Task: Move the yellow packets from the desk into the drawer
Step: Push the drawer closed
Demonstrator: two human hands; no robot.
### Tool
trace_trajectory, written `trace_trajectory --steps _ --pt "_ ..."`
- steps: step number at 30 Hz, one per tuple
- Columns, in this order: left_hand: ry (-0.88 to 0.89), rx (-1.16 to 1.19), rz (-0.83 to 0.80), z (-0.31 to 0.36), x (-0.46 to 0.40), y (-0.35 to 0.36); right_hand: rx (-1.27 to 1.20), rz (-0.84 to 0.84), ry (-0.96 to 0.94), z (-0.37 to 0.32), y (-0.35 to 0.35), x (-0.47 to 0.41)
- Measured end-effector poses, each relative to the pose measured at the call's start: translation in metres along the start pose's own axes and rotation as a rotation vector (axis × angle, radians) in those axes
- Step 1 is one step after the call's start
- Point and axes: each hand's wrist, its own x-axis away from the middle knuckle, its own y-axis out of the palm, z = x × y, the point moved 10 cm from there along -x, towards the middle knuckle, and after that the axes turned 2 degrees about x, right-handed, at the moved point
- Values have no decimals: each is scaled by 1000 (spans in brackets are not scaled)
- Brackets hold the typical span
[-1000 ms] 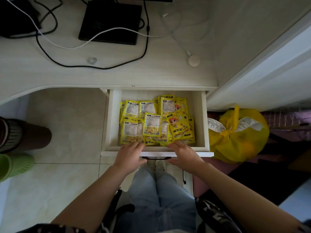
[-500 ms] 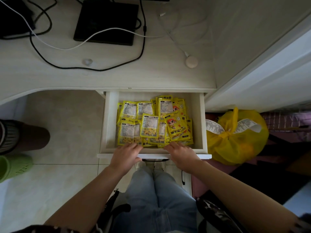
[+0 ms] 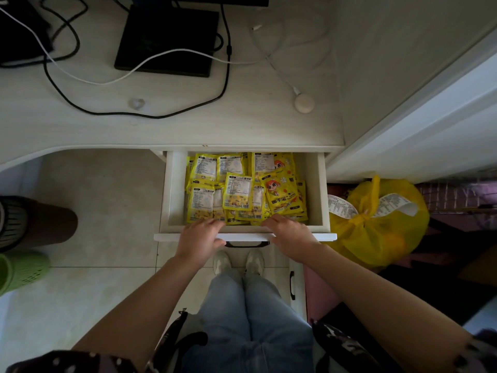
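Yellow packets [image 3: 246,191] fill the open drawer [image 3: 317,195] at centre frame, overlapping flat in a heap; none shows on the bench [image 3: 242,125] above. Your left hand [image 3: 200,238] and right hand [image 3: 291,234] rest on the drawer's front edge, fingers [image 3: 212,223] loosely spread over the rim and touching the nearest packets, gripping nothing. The bench lies straight beyond your hands, toward the top of the frame, so closing looks like an even push with both, equally near.

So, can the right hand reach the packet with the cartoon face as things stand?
Probably yes: the right hand rests on the drawer front, the cartoon-face packet lies on top just beyond its fingers, uncovered.
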Motion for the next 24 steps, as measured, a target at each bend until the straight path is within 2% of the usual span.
trace_trajectory --steps 6,11,17,21,24 --pt "-24 34 19 -2 -16 -11 -39 68 42 6 -15 -11" --pt "-68 104 67 -5 -34 -28 -116 133 148 17 -35 -24" --pt "-108 181 189 -10 -61 -54 -128 288 277 39 -67 -42" --pt "-181 220 259 -19 -77 -71 -90 462 365 52 -97 -46" --pt "-269 306 374 -33 -74 -81 -187 559 470 70 -112 -40"
